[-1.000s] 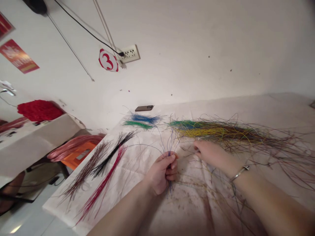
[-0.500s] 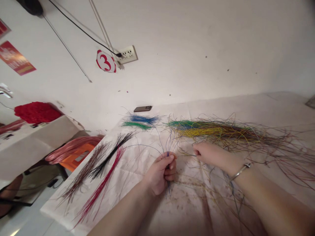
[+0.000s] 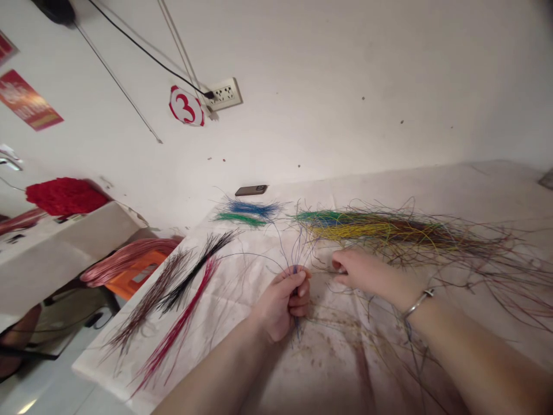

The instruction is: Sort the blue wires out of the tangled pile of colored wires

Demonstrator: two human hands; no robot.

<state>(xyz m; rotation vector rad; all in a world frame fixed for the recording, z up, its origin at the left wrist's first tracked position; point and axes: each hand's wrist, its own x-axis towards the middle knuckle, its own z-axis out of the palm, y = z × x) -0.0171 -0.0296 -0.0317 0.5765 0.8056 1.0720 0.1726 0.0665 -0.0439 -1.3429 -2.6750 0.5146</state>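
Thin blue strands (image 3: 297,253) are clenched in the left hand (image 3: 283,302). The right hand (image 3: 367,271) is rested by the mixed pile (image 3: 380,227); whether anything is grasped by its fingers cannot be told.

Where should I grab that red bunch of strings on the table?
Probably best to take the red strand bundle near its upper end, coming down from above and pinching across it. There the strands lie packed tight, while the lower end fans out loose.
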